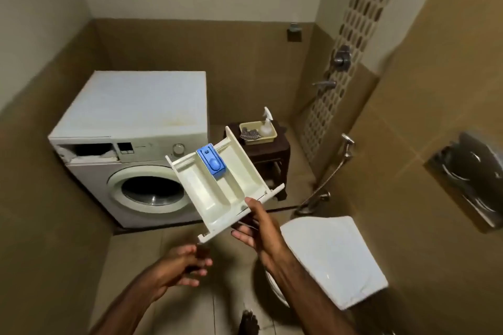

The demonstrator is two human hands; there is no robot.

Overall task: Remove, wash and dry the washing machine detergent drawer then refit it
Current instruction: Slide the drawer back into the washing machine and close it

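Around drawer (217, 187) front, right hand (261, 228) fingers.

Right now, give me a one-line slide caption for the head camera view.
Right hand holds the removed detergent drawer before the washing machine; left hand grips a small dark object.

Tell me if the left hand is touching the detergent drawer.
Apart. In the head view the left hand sits below the detergent drawer, floor showing between them.

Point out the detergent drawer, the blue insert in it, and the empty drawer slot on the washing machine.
detergent drawer (217, 193): head view, on its cream middle compartment.
blue insert (211, 161): head view, on its top face.
drawer slot (89, 150): head view, on the dark opening.
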